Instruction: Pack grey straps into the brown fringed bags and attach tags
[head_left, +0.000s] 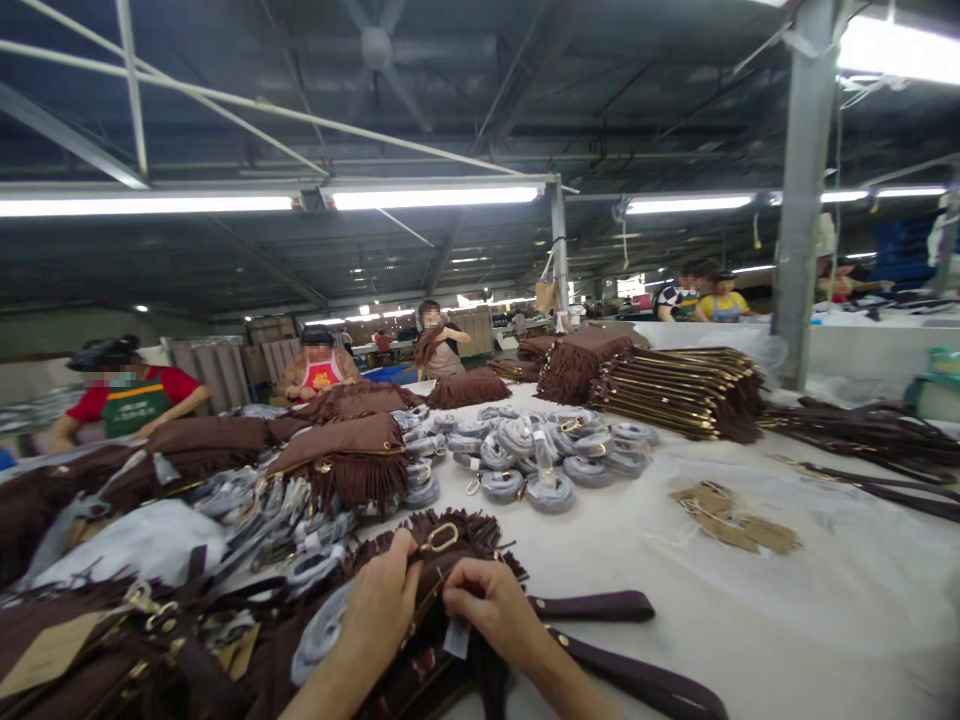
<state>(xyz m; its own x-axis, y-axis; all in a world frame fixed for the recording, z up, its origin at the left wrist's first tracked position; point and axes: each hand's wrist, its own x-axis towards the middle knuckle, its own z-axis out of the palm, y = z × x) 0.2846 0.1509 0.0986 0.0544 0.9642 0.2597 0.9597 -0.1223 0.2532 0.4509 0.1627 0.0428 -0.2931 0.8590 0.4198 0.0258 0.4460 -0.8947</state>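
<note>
A dark brown fringed bag [450, 545] with a gold oval ring lies at the near edge of the white table [750, 620]. My left hand [382, 600] grips the bag's top edge, fingers curled over it. My right hand [487, 600] is closed on the bag's opening, pinching near a small white tag [455, 637]. A brown strap [592, 606] runs right from under my right hand, and a second strap [645, 680] lies below it.
Grey rolled straps in plastic wrap [540, 455] are heaped mid-table. Stacks of brown fringed bags [675, 390] stand behind; more bags [345, 460] lie at left. Brown card tags [731, 520] rest on clear plastic at right. Several people work at the far side.
</note>
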